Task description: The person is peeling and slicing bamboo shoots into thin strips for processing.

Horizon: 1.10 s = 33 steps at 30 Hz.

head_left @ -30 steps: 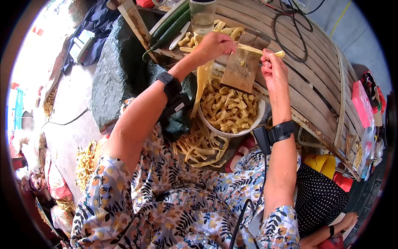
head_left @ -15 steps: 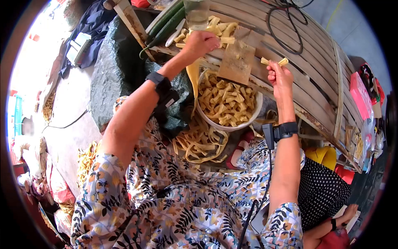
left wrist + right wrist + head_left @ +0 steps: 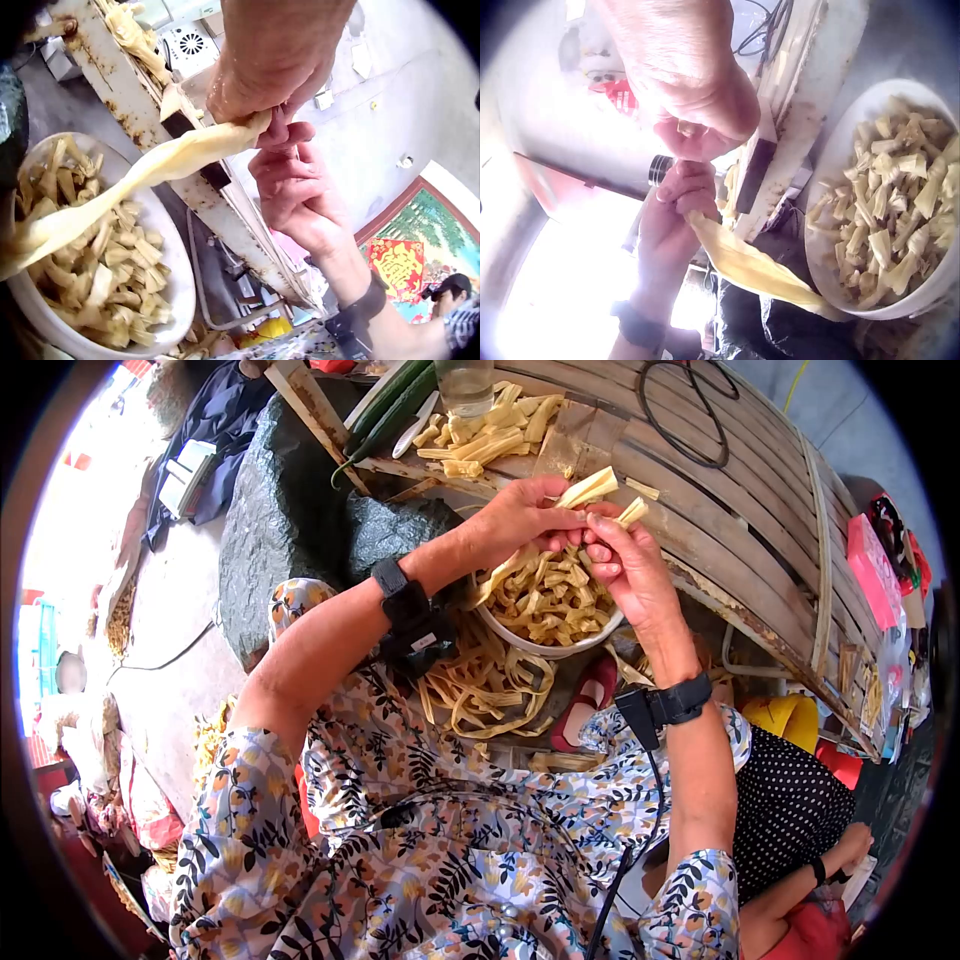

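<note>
Aligning Ends Before Binding

I have both hands together above the far side of the white bowl (image 3: 180, 277), which is the reference point. Left hand (image 3: 525, 515): thumb and fingers closed, gripping a long yellow strip (image 3: 172, 159) that hangs down toward the left side of the bowl. A pale short piece (image 3: 592, 486) projects past its fingertips; my own grip hides where piece and strip meet. Right hand (image 3: 632, 565): thumb and fingertips pinched on a second piece (image 3: 633, 511), with little gap left between them.

I judge the step in hand to be gathering pieces for wrapping, since the bundles (image 3: 560, 600) in the bowl look cinched at the middle.

Recommended procedure:
1. I should level the two ends before any turn is taken.
2. I should pinch at mid-length, lightly; the pieces look likely to splay or split under pressure.
3. I should draw the strip flat and evenly taut, because a twisted length may tear.
4. I should work above the bowl, so dropped pieces land inside.

Spare pieces (image 3: 490, 440) lie on the bench (image 3: 760, 495), beyond the bowl; loose strips (image 3: 490, 690) lie on its near side.
</note>
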Tool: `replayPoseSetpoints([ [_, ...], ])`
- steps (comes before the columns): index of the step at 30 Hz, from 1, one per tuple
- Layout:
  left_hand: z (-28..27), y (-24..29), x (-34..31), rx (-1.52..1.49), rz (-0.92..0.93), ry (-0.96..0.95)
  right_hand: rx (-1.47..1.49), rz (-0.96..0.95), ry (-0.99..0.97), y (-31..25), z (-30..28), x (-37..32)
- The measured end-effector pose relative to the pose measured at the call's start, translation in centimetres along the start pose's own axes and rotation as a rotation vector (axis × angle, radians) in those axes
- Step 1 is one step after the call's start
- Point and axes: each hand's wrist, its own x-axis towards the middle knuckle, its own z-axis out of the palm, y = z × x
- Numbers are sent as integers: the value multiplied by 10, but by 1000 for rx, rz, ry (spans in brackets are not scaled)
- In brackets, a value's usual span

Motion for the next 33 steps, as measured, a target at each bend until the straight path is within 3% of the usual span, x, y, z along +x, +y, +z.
replayPoseSetpoints([
  [12,-12,8,-7,-84,0,26,-40,-11,-48,-8,-1,1],
  [16,-19,8,-4,-92,-10,-69,-108,10,-67,-10,-3,0],
  [19,-15,24,-21,-11,-38,-7,-279,0,-86,-15,-3,-4],
  [21,-27,27,-24,309,-77,160,-418,15,-82,-19,-11,-8],
  [24,-37,34,-30,261,-1,83,-585,136,-58,-15,-9,-14],
  [29,-15,20,-35,372,-166,-76,-1036,166,82,-17,-11,-19],
  [33,-6,6,-30,465,-136,-207,-764,-105,21,-24,12,-21],
])
